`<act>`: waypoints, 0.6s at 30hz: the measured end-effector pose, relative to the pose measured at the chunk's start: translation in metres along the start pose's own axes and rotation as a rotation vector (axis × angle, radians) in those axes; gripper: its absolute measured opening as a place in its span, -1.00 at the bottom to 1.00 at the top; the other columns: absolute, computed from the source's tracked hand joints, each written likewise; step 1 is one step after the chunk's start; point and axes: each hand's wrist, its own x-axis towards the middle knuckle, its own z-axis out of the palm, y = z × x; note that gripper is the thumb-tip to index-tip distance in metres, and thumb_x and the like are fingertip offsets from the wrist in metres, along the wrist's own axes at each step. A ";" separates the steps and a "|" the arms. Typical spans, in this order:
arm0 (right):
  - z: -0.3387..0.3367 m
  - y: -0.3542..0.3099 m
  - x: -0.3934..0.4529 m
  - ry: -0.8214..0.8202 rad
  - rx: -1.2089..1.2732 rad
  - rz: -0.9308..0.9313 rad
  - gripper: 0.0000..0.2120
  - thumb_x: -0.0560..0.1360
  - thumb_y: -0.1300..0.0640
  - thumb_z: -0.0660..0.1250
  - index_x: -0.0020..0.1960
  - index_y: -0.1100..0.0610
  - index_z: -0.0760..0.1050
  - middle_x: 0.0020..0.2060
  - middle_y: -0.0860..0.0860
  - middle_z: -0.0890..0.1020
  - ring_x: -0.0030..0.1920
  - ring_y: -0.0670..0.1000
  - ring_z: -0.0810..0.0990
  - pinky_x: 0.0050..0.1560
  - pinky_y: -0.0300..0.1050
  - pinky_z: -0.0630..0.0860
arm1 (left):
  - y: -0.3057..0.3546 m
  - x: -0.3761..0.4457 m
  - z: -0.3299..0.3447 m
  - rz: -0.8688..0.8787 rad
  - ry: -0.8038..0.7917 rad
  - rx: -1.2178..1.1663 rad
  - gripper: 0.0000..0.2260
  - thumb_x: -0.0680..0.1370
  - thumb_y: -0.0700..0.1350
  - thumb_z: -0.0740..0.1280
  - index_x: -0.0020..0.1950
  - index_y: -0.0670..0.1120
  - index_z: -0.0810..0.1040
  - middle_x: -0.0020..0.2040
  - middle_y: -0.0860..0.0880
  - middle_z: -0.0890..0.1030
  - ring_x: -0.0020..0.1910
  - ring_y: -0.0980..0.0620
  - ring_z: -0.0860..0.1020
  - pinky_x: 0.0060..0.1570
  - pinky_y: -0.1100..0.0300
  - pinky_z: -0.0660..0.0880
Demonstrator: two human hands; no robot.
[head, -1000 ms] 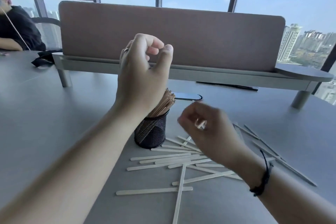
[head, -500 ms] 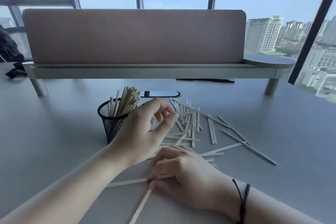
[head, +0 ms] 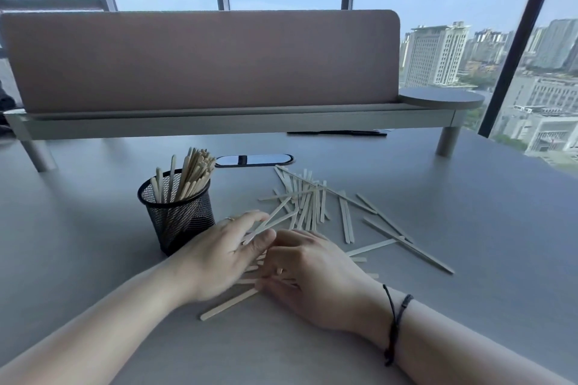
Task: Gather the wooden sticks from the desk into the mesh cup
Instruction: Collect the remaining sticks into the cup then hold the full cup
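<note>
Mostly loose: wooden sticks (head: pixel 308 201) scattered across grey table (head: pixel 469 228), right of mesh cup (head: pixel 178 212) already part-filled. Both hands low over nearest sticks; left hand (head: pixel 219 256) fingers spread, pinching one; right hand (head: pixel 316 275) flat, grip unclear.

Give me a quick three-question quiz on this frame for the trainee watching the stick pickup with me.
1. True or false: the mesh cup already holds some sticks.
2. Multiple choice: where do the loose sticks lie relative to the cup? A) to its left B) to its right C) behind it
3. Short answer: which wrist wears the black cord bracelet?

Key:
1. True; a bunch stands in it, leaning right.
2. B; they are scattered over the desk to its right and under both hands.
3. The right; the right hand lies flat on sticks beside the left hand.
</note>
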 end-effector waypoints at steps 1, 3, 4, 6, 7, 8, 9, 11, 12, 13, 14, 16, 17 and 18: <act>0.000 0.001 0.000 0.009 -0.005 0.009 -0.84 0.49 -0.06 0.32 -0.11 -0.01 0.61 -0.07 -0.07 0.58 -0.03 0.01 0.54 0.01 -0.08 0.45 | 0.000 0.000 0.001 -0.001 -0.018 0.013 -0.21 0.46 0.50 -0.07 0.54 0.07 0.26 0.53 0.13 0.32 0.47 0.28 0.25 0.38 0.40 0.13; 0.000 0.004 0.000 0.026 -0.028 0.024 -0.83 0.49 -0.08 0.30 -0.11 -0.03 0.61 -0.09 -0.08 0.58 -0.04 0.01 0.55 0.00 -0.08 0.46 | -0.001 0.000 0.002 -0.015 -0.058 0.026 -0.12 0.41 0.55 -0.12 0.59 0.06 0.18 0.58 0.11 0.22 0.51 0.30 0.12 0.41 0.41 0.01; 0.000 0.005 0.000 0.028 -0.044 0.036 -0.83 0.49 -0.09 0.30 -0.10 -0.04 0.61 -0.09 -0.08 0.58 -0.04 0.01 0.55 -0.01 -0.08 0.46 | -0.002 -0.001 0.001 -0.026 -0.079 0.032 -0.08 0.38 0.57 -0.13 0.60 0.06 0.14 0.60 0.11 0.18 0.52 0.31 0.08 0.41 0.42 -0.03; 0.000 0.007 0.000 0.034 -0.060 0.076 -0.82 0.50 -0.12 0.30 -0.10 -0.05 0.60 -0.10 -0.10 0.57 -0.03 0.00 0.56 0.01 -0.06 0.46 | -0.003 -0.001 -0.001 -0.034 -0.128 0.062 -0.01 0.32 0.61 -0.16 0.62 0.07 0.06 0.61 0.13 0.09 0.53 0.33 0.00 0.41 0.44 -0.10; -0.001 0.009 0.000 0.039 -0.067 0.096 -0.82 0.50 -0.13 0.29 -0.09 -0.06 0.60 -0.09 -0.11 0.57 -0.03 -0.01 0.56 0.02 -0.06 0.46 | -0.002 -0.002 -0.002 -0.031 -0.160 0.085 0.02 0.30 0.63 -0.17 0.62 0.08 0.02 0.62 0.15 0.05 0.53 0.33 -0.05 0.44 0.41 -0.12; -0.001 0.011 0.000 0.048 -0.074 0.112 -0.82 0.49 -0.12 0.30 -0.09 -0.06 0.60 -0.08 -0.11 0.58 -0.01 -0.01 0.56 0.03 -0.06 0.46 | -0.001 -0.002 -0.002 -0.028 -0.195 0.115 0.04 0.28 0.65 -0.15 0.63 0.08 -0.03 0.62 0.16 0.00 0.54 0.33 -0.10 0.48 0.35 -0.13; -0.003 0.013 0.000 0.059 -0.080 0.130 -0.84 0.48 -0.10 0.31 -0.08 -0.06 0.61 -0.06 -0.11 0.58 0.00 -0.01 0.56 0.05 -0.07 0.46 | 0.000 -0.003 -0.002 -0.024 -0.228 0.150 0.06 0.26 0.67 -0.13 0.63 0.09 -0.08 0.62 0.17 -0.05 0.54 0.32 -0.14 0.51 0.29 -0.13; -0.007 0.017 0.001 0.069 -0.092 0.182 -0.85 0.50 -0.11 0.34 -0.06 -0.06 0.62 -0.02 -0.12 0.58 0.04 -0.05 0.52 0.06 -0.14 0.39 | 0.002 -0.003 0.000 -0.021 -0.266 0.222 0.11 0.23 0.68 -0.03 0.62 0.10 -0.15 0.60 0.20 -0.11 0.54 0.30 -0.20 0.54 0.21 -0.13; -0.009 0.019 0.000 0.073 -0.100 0.206 -0.85 0.51 -0.12 0.35 -0.05 -0.07 0.61 -0.01 -0.12 0.57 0.05 -0.06 0.50 0.07 -0.15 0.37 | 0.002 -0.003 0.002 -0.013 -0.265 0.242 0.12 0.23 0.68 0.02 0.62 0.11 -0.16 0.60 0.21 -0.10 0.54 0.29 -0.19 0.55 0.20 -0.11; -0.011 0.022 0.000 0.079 -0.108 0.223 -0.85 0.51 -0.13 0.35 -0.04 -0.08 0.61 -0.01 -0.13 0.57 0.04 -0.07 0.50 0.08 -0.14 0.38 | 0.002 -0.003 0.004 0.000 -0.247 0.238 0.10 0.24 0.66 0.07 0.62 0.12 -0.14 0.61 0.20 -0.07 0.55 0.28 -0.16 0.55 0.19 -0.08; -0.012 0.024 0.000 0.086 -0.115 0.238 -0.85 0.51 -0.13 0.34 -0.05 -0.08 0.60 -0.02 -0.14 0.56 0.03 -0.07 0.52 0.08 -0.13 0.40 | 0.002 -0.002 0.006 0.017 -0.214 0.211 0.05 0.28 0.63 0.12 0.62 0.14 -0.09 0.61 0.19 -0.02 0.56 0.28 -0.10 0.55 0.20 -0.04; -0.014 0.028 -0.001 0.111 -0.133 0.273 -0.82 0.50 -0.17 0.33 -0.05 -0.08 0.59 -0.04 -0.15 0.56 0.01 -0.06 0.54 0.02 -0.12 0.39 | 0.003 -0.002 0.010 0.064 -0.133 0.155 -0.09 0.39 0.53 0.19 0.61 0.15 0.02 0.60 0.18 0.13 0.54 0.30 0.04 0.52 0.24 0.05; -0.017 0.030 -0.001 0.136 -0.149 0.302 -0.80 0.51 -0.19 0.32 -0.04 -0.09 0.58 -0.03 -0.16 0.56 0.01 -0.05 0.55 0.00 -0.13 0.36 | 0.004 -0.002 0.012 0.086 -0.092 0.147 -0.16 0.43 0.47 0.21 0.60 0.15 0.07 0.58 0.19 0.19 0.53 0.30 0.10 0.51 0.26 0.08; -0.020 0.033 -0.001 0.167 -0.172 0.344 -0.78 0.52 -0.21 0.30 -0.02 -0.09 0.58 0.00 -0.16 0.57 0.02 -0.04 0.55 -0.01 -0.13 0.33 | 0.005 -0.002 0.014 0.102 -0.051 0.147 -0.23 0.47 0.41 0.23 0.60 0.13 0.12 0.56 0.20 0.24 0.51 0.30 0.15 0.49 0.27 0.11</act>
